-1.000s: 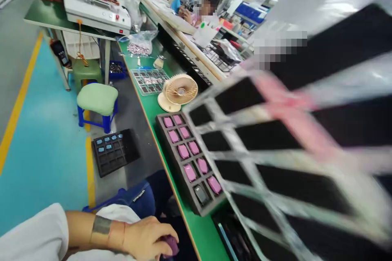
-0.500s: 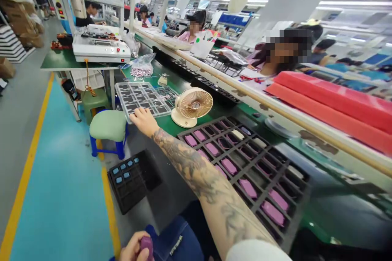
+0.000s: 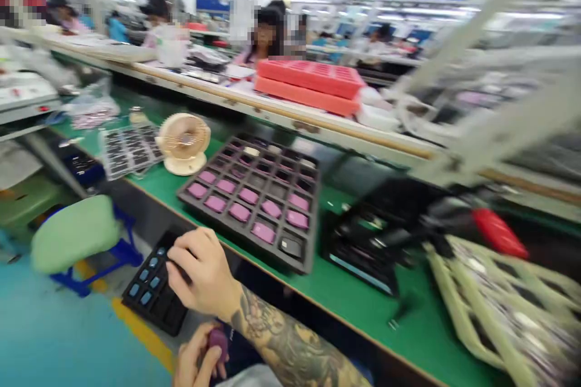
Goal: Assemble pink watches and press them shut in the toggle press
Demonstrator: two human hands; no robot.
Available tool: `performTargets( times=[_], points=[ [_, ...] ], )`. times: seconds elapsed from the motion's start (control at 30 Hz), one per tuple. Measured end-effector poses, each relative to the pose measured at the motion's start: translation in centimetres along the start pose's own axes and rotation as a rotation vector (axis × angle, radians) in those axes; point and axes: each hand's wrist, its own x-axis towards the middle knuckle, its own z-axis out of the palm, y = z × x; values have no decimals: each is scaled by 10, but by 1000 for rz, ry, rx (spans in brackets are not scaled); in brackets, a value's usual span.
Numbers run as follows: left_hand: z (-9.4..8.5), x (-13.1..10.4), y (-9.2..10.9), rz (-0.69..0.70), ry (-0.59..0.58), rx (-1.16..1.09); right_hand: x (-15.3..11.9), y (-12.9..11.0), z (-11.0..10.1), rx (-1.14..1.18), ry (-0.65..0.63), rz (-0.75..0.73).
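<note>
The tabletop (image 3: pixel 422 332) carried a gray compartment tray (image 3: pixel 312 242) at frame center. Pink pieces (image 3: pixel 263 231) occupied most lower compartments; a black piece (image 3: pixel 291 246) occupied the lower-right corner. The right hand (image 3: pixel 205 272), lower center, had half-curled fingers; whether it gripped anything could not be determined. The left hand (image 3: pixel 195 357), below, grasped one purple piece (image 3: pixel 218 341) outside the tray.

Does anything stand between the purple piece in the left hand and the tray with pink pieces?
Yes: in this view, the right hand and its forearm cross between the purple piece and the tray; their separation in depth is unclear.
</note>
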Motion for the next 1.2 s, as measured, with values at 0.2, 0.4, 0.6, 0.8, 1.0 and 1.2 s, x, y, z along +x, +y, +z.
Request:
performTargets(
  times=[0.2, 0.4, 0.6, 0.8, 1.0, 1.2],
  points=[
    [63, 47, 48, 186, -480, 146, -140, 10, -178, -289, 107, 294],
    [196, 69, 94, -27, -701, -273, -242, 3, -261, -564, 305, 833],
    [265, 101, 121, -303, -763, -363, -286, 28, -276, -572, 273, 1159],
    [268, 113, 118, -174, -717, -141, -295, 37, -278, -577, 239, 1171],
    [263, 110, 104, 32, -646, 42, -289, 39, -286, -638, 125, 1206],
    [257, 113, 103, 43, -596, 9, -277, 34, -325, -693, 320, 1029]
  ],
)
